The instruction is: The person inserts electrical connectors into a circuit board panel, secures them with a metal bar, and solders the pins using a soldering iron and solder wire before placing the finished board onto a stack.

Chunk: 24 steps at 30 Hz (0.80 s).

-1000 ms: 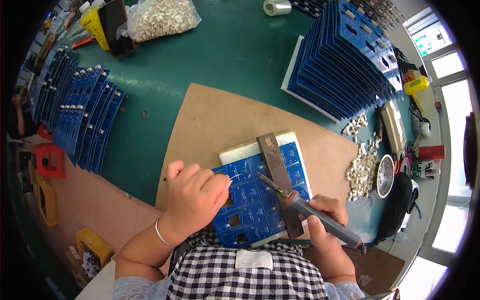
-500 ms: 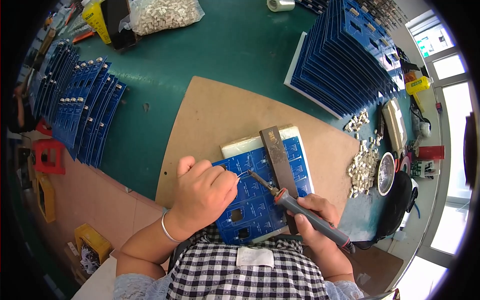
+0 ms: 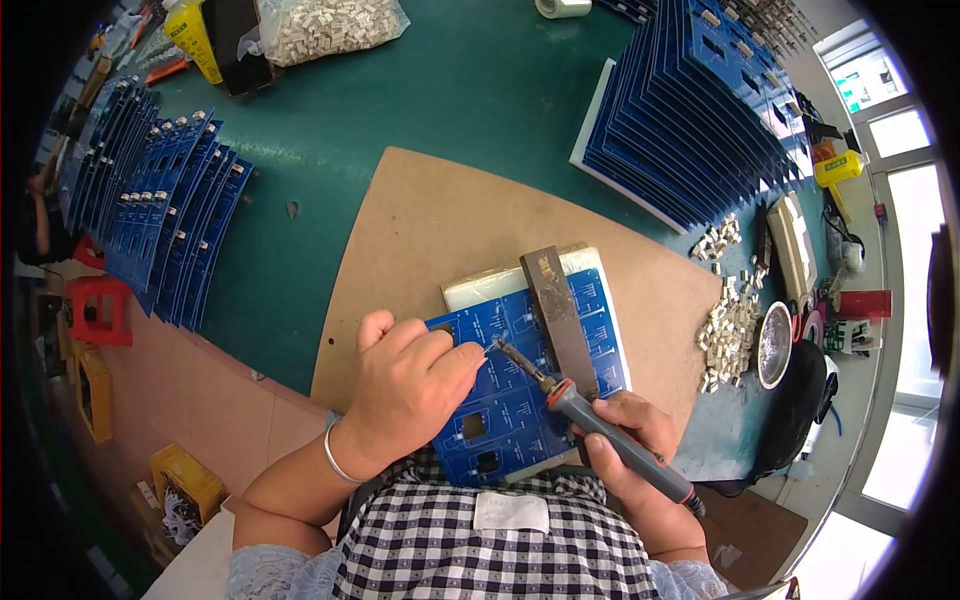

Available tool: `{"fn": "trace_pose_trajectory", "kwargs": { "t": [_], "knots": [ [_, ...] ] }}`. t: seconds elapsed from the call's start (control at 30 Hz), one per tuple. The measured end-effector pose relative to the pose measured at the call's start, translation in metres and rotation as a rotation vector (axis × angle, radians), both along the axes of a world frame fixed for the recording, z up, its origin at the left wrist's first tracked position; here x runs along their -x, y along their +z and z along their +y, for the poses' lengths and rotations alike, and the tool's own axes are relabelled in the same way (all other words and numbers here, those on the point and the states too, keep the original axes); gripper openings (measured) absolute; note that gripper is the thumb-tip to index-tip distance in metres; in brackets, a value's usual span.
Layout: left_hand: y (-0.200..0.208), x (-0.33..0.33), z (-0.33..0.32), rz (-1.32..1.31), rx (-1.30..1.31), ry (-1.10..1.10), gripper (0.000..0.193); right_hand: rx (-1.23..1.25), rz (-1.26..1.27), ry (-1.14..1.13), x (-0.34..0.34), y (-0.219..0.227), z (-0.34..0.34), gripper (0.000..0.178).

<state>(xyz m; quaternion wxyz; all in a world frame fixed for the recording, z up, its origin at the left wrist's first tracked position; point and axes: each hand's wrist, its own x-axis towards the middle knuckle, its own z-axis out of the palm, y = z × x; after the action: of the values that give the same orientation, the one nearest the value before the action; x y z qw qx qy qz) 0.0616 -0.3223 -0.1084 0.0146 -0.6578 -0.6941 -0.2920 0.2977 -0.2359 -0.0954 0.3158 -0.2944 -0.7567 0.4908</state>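
Observation:
A blue circuit board panel [image 3: 507, 408] lies tilted on a pale pad [image 3: 470, 295] in front of me. Across the panel rests a dark flat bar [image 3: 561, 318]. My right hand [image 3: 632, 440] is closed around the grey handle of a soldering iron [image 3: 605, 428], whose tip touches or nearly touches the panel left of the bar. Over the panel's left edge, my left hand [image 3: 415, 375] is pinched on a thin solder wire [image 3: 490, 347], its end close to the iron's tip. The hand covers part of the panel.
Beneath the pad is a brown board [image 3: 420, 220] on a green table [image 3: 440, 90]. Blue panels stand in a rack [image 3: 690, 120] at the right and in rows [image 3: 165, 215] at the left. Small metal-coloured parts [image 3: 728, 335] lie beside a round dish [image 3: 772, 345]; a bag of parts [image 3: 330, 25] sits behind.
My left hand has shifted slightly to the right, bringing the solder wire nearer the iron's tip. The iron has barely moved, and the panel and bar stay in place.

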Motion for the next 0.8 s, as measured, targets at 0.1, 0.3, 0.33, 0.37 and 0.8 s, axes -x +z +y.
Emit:
{"fn": "trace_pose_trajectory", "kwargs": {
  "t": [0.1, 0.3, 0.33, 0.37, 0.8],
  "knots": [
    [0.001, 0.001, -0.001, 0.028, 0.004, -0.003, 0.012, -0.005, -0.008, 0.000, -0.001, 0.000, -0.001, 0.025],
    [0.006, 0.000, -0.004, 0.044, -0.012, 0.024, 0.013, -0.015, 0.016, 0.004, -0.006, 0.003, -0.001, 0.025],
    [0.007, -0.001, -0.004, 0.028, -0.021, 0.036, 0.013, -0.002, 0.032, -0.007, -0.008, 0.004, -0.001, 0.025],
    [0.007, -0.002, -0.004, 0.027, -0.022, 0.033, 0.013, -0.004, 0.032, -0.010, -0.011, 0.006, -0.003, 0.025],
    [0.004, -0.016, -0.001, -0.038, -0.002, -0.038, 0.016, -0.027, -0.012, -0.010, -0.023, 0.004, -0.005, 0.025]
  ]
}}
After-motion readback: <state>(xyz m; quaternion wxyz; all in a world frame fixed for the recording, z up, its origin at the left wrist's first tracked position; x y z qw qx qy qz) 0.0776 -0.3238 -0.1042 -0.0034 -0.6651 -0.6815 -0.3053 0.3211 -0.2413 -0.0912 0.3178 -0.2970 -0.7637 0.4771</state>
